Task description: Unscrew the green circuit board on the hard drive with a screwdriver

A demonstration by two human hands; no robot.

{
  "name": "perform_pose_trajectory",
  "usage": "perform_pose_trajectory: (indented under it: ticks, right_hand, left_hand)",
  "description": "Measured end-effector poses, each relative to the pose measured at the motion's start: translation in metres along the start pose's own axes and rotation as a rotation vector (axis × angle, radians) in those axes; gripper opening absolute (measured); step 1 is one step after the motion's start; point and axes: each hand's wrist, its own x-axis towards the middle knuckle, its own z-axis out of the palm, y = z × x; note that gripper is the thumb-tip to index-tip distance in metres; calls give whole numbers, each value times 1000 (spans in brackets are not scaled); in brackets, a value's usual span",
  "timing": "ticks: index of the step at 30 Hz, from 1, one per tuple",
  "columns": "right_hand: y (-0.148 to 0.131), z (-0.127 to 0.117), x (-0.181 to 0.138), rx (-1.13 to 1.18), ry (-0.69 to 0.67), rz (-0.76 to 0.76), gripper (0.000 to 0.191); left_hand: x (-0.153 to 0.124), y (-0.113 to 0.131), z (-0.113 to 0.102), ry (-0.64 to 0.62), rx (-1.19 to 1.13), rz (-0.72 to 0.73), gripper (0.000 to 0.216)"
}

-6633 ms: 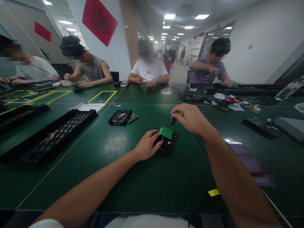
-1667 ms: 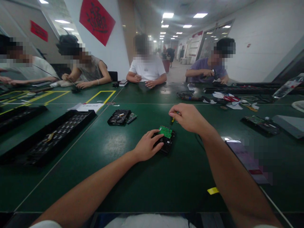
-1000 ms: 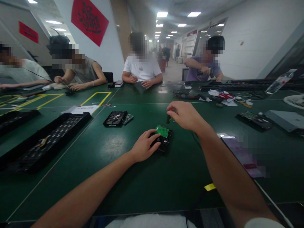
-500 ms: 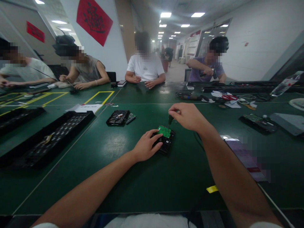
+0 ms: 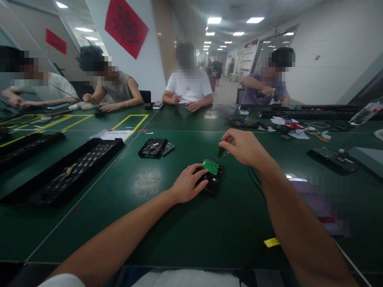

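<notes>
A black hard drive [image 5: 213,186] with a green circuit board [image 5: 210,167] facing up lies on the green table in front of me. My left hand [image 5: 190,182] holds it from the left, fingers across the board's edge and thumb on the black casing. Pinched between the fingertips of my right hand [image 5: 239,146] is a screwdriver [image 5: 220,152] with a dark green handle. It leans slightly, its thin shaft reaching down to the upper right part of the board. Whether the tip sits in a screw is too small to tell.
Left of the drive lies another black drive [image 5: 153,147] beside a loose circuit board [image 5: 168,149]. Long black trays [image 5: 98,171] fill the left side. A phone [image 5: 314,203] lies by my right forearm, near another device [image 5: 333,159]. Several people sit across the table.
The whole view has shifted slightly, so things appear further right. My right hand's screwdriver leans a little more to the right. My left hand stays on the hard drive.
</notes>
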Motion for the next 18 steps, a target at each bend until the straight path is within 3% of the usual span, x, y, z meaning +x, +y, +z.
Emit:
perform_pose_trajectory:
  ticks: [7, 15, 18]
  right_hand:
    - [1, 4, 4, -28, 5, -95, 16]
    - [-3, 3, 0, 71, -29, -47, 25]
    - [-4, 2, 0, 46, -1, -11, 15]
  left_hand:
    - [1, -1, 1, -1, 7, 4, 51]
    - [0, 0, 0, 2, 3, -3, 51]
    - [0, 1, 0, -3, 4, -10, 51]
